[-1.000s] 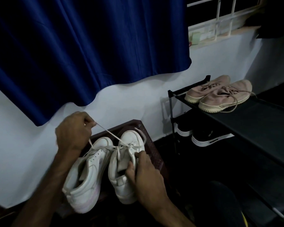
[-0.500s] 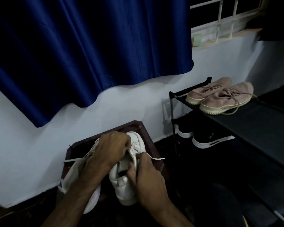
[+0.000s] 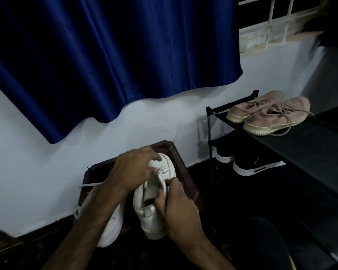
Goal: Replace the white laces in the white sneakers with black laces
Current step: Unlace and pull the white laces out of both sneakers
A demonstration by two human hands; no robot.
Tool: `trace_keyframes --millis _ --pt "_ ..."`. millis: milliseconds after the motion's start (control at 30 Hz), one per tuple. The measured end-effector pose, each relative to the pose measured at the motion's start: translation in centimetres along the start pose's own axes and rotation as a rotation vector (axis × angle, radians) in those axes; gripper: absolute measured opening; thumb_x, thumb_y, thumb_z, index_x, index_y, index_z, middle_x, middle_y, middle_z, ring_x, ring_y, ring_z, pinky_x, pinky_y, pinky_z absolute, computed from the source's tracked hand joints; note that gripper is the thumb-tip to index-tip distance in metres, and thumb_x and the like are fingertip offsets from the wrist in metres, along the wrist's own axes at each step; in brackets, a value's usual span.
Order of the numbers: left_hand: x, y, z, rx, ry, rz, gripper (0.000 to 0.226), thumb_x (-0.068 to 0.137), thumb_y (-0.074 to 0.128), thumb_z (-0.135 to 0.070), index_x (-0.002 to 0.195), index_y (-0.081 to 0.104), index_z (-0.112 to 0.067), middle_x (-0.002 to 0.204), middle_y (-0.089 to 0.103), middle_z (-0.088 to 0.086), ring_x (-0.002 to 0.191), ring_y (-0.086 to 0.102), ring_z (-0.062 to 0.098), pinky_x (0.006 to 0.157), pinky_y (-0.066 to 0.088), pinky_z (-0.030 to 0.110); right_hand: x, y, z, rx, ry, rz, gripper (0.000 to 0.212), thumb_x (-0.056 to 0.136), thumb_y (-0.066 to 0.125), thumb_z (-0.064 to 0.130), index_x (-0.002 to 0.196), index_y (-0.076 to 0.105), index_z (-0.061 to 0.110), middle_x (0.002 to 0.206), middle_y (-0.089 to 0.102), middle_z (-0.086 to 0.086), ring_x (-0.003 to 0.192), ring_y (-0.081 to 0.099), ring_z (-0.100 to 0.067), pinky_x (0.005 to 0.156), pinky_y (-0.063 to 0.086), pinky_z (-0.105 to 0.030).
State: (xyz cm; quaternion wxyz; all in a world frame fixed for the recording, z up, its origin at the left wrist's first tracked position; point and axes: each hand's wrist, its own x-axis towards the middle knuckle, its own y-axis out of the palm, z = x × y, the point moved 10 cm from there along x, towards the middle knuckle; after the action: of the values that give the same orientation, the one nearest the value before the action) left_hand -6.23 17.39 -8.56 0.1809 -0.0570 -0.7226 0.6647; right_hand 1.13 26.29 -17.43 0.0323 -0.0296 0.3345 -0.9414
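Between the two hands, on the dark bench (image 3: 187,178), sits the white sneaker (image 3: 150,215) that is in hand. The right hand (image 3: 179,207) grips its collar from the side, thumb hooked at the tongue opening. The left hand (image 3: 133,170) curls over the toe end and seems to pinch the white lace (image 3: 163,170) at the lowest eyelets, though blur hides the fingertips. A sharp tug from there could jam the lace tip in an eyelet. It could also drag the shoe out of the right hand's hold and off the bench edge, which lies just beyond that hand. Under the left forearm lies the other sneaker (image 3: 111,227), with a loose lace end (image 3: 90,185) trailing out past the wrist; the arm could catch it and pull that shoe down. The held sneaker looks nearly unlaced: its tongue stands free and only a short tangle of lace shows near the toe. Its upper is plain white on a thick sole. No black lace is in view.
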Motion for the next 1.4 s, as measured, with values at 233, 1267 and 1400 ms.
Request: trace_keyframes --millis 233,1267,1400 --pt "0.5 1.9 -0.5 0.194 -0.053 0.046 0.017 0.087 0.061 -0.030 0.102 0.066 -0.032 0.113 0.064 -0.011 0.108 0.060 0.013 0.083 0.042 0.027 -0.1 -0.3 0.1 0.000 -0.016 -0.001 0.029 0.099 0.031 0.051 0.112 0.035 0.026 0.118 0.049 0.004 0.099 0.063 -0.029 0.084 0.048 -0.044" --pt "-9.4 3.0 4.8 -0.505 -0.660 -0.383 0.021 0.086 0.064 -0.029 0.097 0.062 -0.011 0.090 0.061 0.004 0.098 0.057 0.032 0.078 0.039 0.036 3.8 -3.4 4.8 -0.199 -0.331 -0.144 0.028 0.096 0.050 0.043 0.113 0.059 0.023 0.113 0.051 0.003 0.109 0.046 -0.019 0.090 0.044 -0.037" --pt "-9.7 3.4 5.0 -0.565 -0.670 -0.419 0.015 0.083 0.066 -0.024 0.088 0.059 -0.011 0.086 0.060 0.005 0.091 0.055 0.031 0.072 0.035 0.035 7.5 1.0 4.5 -0.450 -0.219 0.112 0.048 0.090 0.040 0.059 0.087 0.067 0.020 0.101 0.057 -0.006 0.107 0.047 -0.028 0.095 0.044 -0.048"
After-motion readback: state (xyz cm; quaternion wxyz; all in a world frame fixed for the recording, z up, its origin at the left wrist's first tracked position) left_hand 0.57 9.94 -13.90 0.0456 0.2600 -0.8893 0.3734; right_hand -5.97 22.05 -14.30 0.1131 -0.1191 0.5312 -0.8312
